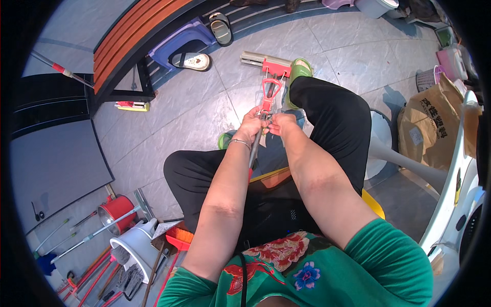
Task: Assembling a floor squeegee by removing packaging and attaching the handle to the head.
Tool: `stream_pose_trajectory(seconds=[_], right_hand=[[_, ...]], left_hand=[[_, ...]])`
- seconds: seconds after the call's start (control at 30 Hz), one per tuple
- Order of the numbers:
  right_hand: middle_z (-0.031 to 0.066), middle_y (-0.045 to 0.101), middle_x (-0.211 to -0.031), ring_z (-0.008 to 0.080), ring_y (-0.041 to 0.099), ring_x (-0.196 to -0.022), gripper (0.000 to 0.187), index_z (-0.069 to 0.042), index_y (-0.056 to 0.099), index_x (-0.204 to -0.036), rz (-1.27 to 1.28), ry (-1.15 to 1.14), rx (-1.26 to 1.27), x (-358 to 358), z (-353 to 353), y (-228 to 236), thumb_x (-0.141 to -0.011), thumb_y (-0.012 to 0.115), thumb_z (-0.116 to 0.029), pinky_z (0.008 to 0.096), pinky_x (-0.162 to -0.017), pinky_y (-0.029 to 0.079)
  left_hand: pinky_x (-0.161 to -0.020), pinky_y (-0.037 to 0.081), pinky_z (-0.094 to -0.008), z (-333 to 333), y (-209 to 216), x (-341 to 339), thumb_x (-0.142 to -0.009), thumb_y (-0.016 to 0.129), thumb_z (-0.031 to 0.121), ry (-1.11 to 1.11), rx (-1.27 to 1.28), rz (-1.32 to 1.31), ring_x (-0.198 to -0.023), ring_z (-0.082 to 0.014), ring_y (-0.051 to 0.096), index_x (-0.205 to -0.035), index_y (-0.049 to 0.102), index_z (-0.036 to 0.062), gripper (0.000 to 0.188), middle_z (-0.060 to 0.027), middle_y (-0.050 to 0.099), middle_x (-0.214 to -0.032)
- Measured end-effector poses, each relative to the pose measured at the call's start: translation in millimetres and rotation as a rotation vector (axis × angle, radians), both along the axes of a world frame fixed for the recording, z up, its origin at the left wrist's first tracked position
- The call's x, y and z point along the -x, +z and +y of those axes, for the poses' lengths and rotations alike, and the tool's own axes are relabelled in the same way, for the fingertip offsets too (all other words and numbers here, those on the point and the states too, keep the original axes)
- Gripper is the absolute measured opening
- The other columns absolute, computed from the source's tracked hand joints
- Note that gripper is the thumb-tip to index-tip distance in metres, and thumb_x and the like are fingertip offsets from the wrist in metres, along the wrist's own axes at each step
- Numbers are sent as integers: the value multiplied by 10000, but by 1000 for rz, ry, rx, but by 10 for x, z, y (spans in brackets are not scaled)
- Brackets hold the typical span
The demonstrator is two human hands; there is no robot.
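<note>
A sponge mop (276, 68) with a red head and a pale strip lies between my legs, its head out on the floor by my green slipper (300, 67). A red pull handle (271, 88) sits on its shaft, just beyond my hands. My left hand (251, 124) is closed round the grey pole (255, 148), which slants back towards my lap. Right beside it, my right hand (281, 123) has its fingers pinched together at the same spot on the shaft. What those fingertips hold is too small to make out.
At the far left stand a slatted bench (138, 36), a purple stool (184, 40) and loose sandals (221, 29). A white bucket (134, 245), a red pot (116, 214) and several poles crowd the near left. On the right are a brown paper sack (429, 123) and a white table edge (456, 169).
</note>
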State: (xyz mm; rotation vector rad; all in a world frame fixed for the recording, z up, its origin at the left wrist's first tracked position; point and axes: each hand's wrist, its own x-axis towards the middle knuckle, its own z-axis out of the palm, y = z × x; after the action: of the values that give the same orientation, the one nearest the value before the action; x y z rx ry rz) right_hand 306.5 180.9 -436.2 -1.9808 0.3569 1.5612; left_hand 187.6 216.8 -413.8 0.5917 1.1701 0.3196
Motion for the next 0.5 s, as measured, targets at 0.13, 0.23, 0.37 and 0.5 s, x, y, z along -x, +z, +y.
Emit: stream_pose_trajectory(seconds=[0.13,0.23,0.37,0.5], right_hand=[[140,661,-842,249,668,-706,200,6,628,-963,114,-200,74,-27,-76,-86,-815,601,-126,411,-616,567],[136,673,-861,290,672,-781,173,-52,658,-925,-587,225,364,-43,-163,-409,-779,610,-132,412,-686,550],[129,684,-908,283,655,-885,189,-107,706,-859,-825,377,-227,17,-45,76,-703,599,-100,371,-798,495],[115,690,-921,285,653,-897,226,-134,714,-913,-602,447,-275,33,-85,-115,-710,616,-120,362,-805,495]], left_hand=[[-668,552,-302,12,-43,5,-725,547,-194,-51,-14,32,-825,-197,637,-1259,482,66,597,-129,629,-980],[-601,555,-311,22,14,-48,-722,537,-195,-30,24,40,-808,-204,633,-1254,485,69,596,-122,628,-942],[-554,554,-316,19,53,10,-721,533,-191,19,34,-4,-756,-204,627,-1244,489,73,588,-120,619,-917],[-576,559,-322,-11,-7,-20,-718,543,-179,2,9,33,-740,-206,626,-1243,473,60,581,-131,614,-922]])
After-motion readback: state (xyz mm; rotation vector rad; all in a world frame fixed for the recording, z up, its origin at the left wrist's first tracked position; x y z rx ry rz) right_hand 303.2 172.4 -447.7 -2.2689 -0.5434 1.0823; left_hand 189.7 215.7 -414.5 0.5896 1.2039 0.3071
